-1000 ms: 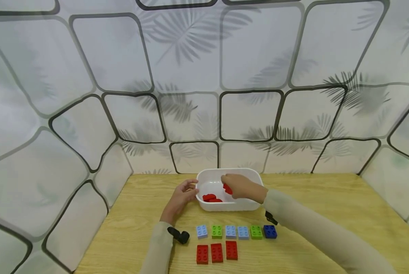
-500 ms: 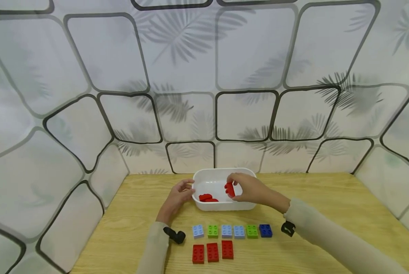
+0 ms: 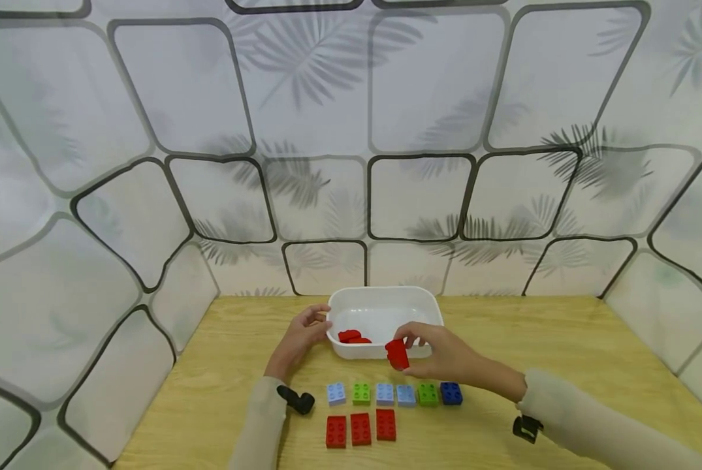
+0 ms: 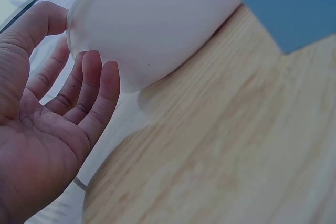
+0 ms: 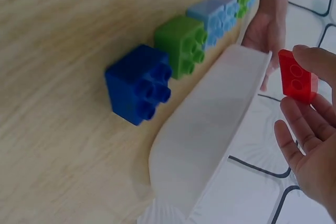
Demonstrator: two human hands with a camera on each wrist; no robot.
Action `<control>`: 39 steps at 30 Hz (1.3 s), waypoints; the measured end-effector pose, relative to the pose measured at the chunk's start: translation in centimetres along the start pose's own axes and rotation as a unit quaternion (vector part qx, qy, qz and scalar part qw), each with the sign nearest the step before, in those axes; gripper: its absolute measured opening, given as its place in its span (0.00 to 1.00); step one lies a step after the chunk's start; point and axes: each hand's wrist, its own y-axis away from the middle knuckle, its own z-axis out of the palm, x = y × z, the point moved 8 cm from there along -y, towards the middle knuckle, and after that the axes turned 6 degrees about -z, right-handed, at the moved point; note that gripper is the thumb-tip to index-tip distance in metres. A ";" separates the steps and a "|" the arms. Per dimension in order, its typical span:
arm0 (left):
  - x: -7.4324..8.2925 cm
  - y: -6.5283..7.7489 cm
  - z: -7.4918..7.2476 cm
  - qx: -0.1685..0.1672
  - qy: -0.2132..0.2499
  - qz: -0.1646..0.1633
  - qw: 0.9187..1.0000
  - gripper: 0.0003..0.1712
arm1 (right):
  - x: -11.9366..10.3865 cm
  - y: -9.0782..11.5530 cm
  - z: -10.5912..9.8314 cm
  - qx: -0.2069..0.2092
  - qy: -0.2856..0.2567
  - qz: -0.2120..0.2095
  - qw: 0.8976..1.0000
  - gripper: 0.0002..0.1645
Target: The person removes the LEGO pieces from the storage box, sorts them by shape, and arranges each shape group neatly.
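Note:
My right hand pinches a red toy building brick between thumb and fingertips, at the front rim of a white plastic tub. In the right wrist view the brick is tilted, two round marks on its face. My left hand holds the tub's left end; in the left wrist view the curled fingers rest at its rim and outer wall. Several red bricks lie inside the tub, at its front left. In front stand a row of light blue, green and dark blue bricks and three red bricks.
The wooden table runs back to a patterned cloth wall, which also closes off the left and right sides. The row of bricks stands close to the tub's front wall, with the red ones nearer to me.
My right hand has lifted a red brick out of the tub and moved it toward me, over the front rim. The left hand stays at the tub's left end.

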 end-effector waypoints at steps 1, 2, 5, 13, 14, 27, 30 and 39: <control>0.1 0.0 0.0 0.001 -0.002 0.000 1.000 0.23 | -0.3 0.2 0.1 -0.003 0.000 -0.007 1.000 0.31; 0.1 0.0 -0.1 0.001 -0.003 -0.001 1.000 0.23 | -0.5 0.5 0.2 -0.005 0.000 -0.014 1.000 0.31; 0.3 0.0 -0.3 0.006 -0.008 -0.005 1.000 0.23 | -1.3 1.1 0.6 -0.012 0.008 -0.036 0.999 0.32; 0.3 -0.3 -0.8 0.010 -0.019 -0.010 1.000 0.24 | -2.1 3.2 1.7 -0.033 -0.002 -0.063 0.997 0.34; 0.3 -0.3 -0.8 0.011 -0.019 -0.011 1.000 0.24 | -2.2 3.5 1.8 -0.034 -0.002 -0.065 0.997 0.34; 0.4 -0.3 -0.5 0.015 -0.010 -0.008 1.000 0.23 | -3.0 6.3 4.0 -0.061 -0.029 -0.040 0.997 0.29; 0.4 -0.2 -0.4 0.016 -0.002 -0.007 1.000 0.22 | -2.5 6.9 4.7 -0.086 -0.030 -0.002 0.996 0.30; 0.0 -0.3 0.0 0.008 -0.006 -0.013 1.000 0.23 | -2.2 8.0 5.3 -0.109 -0.018 0.024 0.994 0.32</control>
